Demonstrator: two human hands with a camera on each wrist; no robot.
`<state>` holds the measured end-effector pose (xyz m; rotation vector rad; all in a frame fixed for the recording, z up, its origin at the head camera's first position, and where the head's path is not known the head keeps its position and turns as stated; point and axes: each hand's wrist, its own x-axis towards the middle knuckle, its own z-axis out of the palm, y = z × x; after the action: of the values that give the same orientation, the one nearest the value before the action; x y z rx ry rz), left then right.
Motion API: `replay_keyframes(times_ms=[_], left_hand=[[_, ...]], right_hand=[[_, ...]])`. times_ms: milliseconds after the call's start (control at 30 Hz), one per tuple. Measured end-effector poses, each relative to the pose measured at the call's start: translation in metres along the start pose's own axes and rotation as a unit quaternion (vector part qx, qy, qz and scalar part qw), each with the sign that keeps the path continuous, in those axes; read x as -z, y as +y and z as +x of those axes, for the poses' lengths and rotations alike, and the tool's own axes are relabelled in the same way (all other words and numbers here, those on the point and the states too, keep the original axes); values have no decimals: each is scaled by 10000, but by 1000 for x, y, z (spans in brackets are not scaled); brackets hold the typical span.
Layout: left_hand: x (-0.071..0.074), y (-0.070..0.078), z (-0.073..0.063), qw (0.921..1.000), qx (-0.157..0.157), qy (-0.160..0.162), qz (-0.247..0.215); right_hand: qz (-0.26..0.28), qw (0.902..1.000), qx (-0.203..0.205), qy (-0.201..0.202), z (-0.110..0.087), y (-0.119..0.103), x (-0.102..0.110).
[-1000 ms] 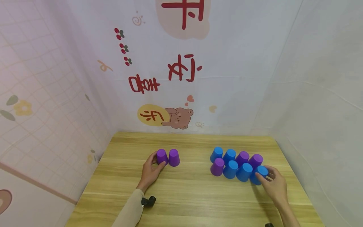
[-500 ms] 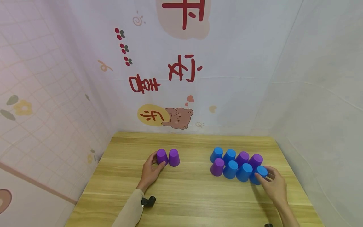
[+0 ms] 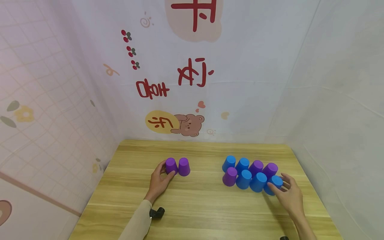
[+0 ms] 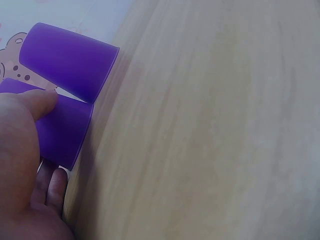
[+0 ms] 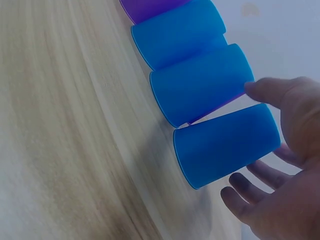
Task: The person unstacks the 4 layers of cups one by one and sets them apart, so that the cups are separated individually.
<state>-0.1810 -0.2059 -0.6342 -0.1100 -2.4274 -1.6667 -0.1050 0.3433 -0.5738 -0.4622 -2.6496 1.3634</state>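
Two purple cups stand upside down side by side on the left part of the table. My left hand (image 3: 160,182) holds the left purple cup (image 3: 171,165), thumb on its near side and fingers behind it; the other purple cup (image 4: 70,60) is just beyond. On the right, my right hand (image 3: 291,196) is spread around the end blue cup (image 5: 227,145), also upside down. In the right wrist view the thumb stands off this cup, overlapping the neighbouring blue cup (image 5: 202,82), and the loosely bent fingers lie along its far side.
Several more upside-down cups form two close rows beside my right hand: a purple cup (image 3: 230,177) at the front left, blue cups (image 3: 244,179) and purple ones behind. White printed cloth (image 3: 240,100) walls the wooden table (image 3: 204,210) at the back and sides.
My right hand has loosened around the end blue cup: its fingers have spread away to the right and the thumb slightly left. The left hand and the cups stay in place.
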Motion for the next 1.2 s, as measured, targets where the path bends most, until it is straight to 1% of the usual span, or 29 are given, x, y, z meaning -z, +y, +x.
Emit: replay_keyframes(times_ms=[100,367,600,733,1000,1200], left_hand=[[0,-1,0,10000,-27,13,3],[-1,-1,1,9999,-101,45,55],[-1,-1,1,9999,-44,20,115],[-1,-1,1,9999,-79,11,149],[-1,-1,1,9998,-65,15,173],[-1,-2,1,9998,-69,45,192]], right_hand=[[21,9999,-51,-105,1,-1,1],[149,9995,-26,-262,2,-4,3],[163,9995,71,-265,-1,-9,6],[158,9995,169,-228,-2,-14,8],[17,9977,683,-16,-4,-33,11],[-187,9966,801,-20,-6,-54,12]])
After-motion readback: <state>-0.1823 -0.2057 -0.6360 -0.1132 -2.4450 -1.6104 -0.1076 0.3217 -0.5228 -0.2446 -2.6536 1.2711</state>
